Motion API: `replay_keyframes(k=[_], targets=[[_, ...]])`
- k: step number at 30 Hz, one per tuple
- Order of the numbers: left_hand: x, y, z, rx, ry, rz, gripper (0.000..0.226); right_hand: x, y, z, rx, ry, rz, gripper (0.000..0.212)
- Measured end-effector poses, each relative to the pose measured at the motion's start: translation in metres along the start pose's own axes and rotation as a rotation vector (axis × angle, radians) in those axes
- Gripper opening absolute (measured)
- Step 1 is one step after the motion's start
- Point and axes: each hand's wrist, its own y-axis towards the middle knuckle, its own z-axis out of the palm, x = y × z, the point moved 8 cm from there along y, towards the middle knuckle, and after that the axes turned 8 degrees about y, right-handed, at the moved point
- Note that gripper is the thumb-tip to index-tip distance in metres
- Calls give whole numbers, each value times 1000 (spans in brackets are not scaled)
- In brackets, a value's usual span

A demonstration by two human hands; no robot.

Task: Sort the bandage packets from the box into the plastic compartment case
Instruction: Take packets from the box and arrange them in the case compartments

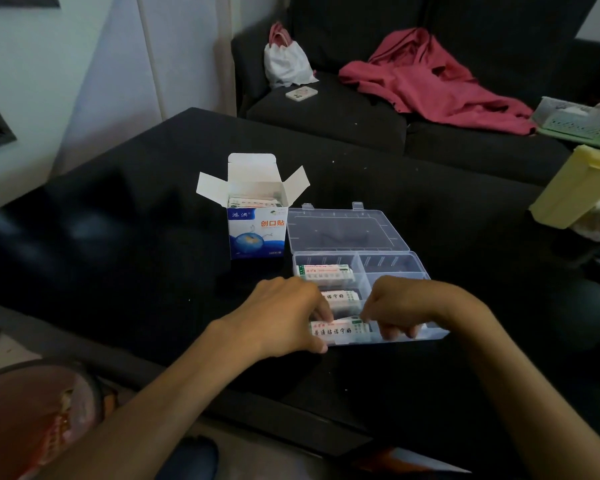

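Observation:
A white and blue bandage box stands open on the black table, with packets showing inside its top. To its right lies the clear plastic compartment case, lid folded back. Its left compartments hold stacks of bandage packets. At the case's near left compartment my left hand and my right hand pinch a stack of packets from either end. The right compartments look bare where my hand does not cover them.
The black table runs from left to right. A dark sofa behind it carries a red garment, a white bag and a phone. A yellow container and a basket sit at the right edge.

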Motion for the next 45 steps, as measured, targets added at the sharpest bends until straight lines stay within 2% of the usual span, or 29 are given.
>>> replay_keyframes(k=[2, 4, 10, 14, 17, 20, 21, 23, 24, 26, 28, 29, 31, 33, 36, 41, 45], targets=[[0, 0, 1, 3, -4, 6, 49, -4, -4, -7, 10, 143, -22, 28], [1, -1, 1, -2, -5, 7, 50, -7, -8, -12, 20, 180, -46, 30], [3, -1, 4, 19, -22, -5, 50, 1, -5, -3, -29, -25, -86, 29], [6, 0, 6, 43, -68, -7, 49, 11, -3, -10, -122, -74, -239, 30], [10, -1, 8, 46, -74, -7, 48, 12, 2, -3, -147, -234, -219, 30], [10, -4, 7, 61, -91, 9, 48, 16, 3, -7, -255, -240, -235, 24], [11, -6, 4, 73, -130, 14, 49, 17, 0, -10, -269, -216, -260, 25], [20, -11, -8, 88, -357, -1, 44, 24, -12, -19, -259, -127, -338, 25], [27, -15, -19, 36, -498, -27, 37, 27, -21, -25, -246, -71, -379, 22], [56, -24, -50, -254, -610, -158, 18, 43, -37, -41, -255, 20, -459, 13], [87, -41, -74, -616, -468, -397, 13, 63, -44, -64, -345, 83, -543, 11], [98, -52, -84, -741, -335, -495, 17, 79, -45, -76, -424, 103, -598, 11], [107, -54, -86, -779, -78, -552, 29, 108, -43, -98, -628, 137, -704, 13], [116, -42, -76, -664, 79, -509, 40, 138, -34, -109, -745, 146, -792, 16], [128, -35, -62, -535, 44, -507, 45, 178, -2, -106, -694, -1, -826, 22], [130, -45, -65, -595, -58, -545, 43, 189, 42, -97, -403, -234, -616, 32], [130, -43, -63, -538, -101, -569, 49, 195, 48, -96, -362, -286, -580, 35]])
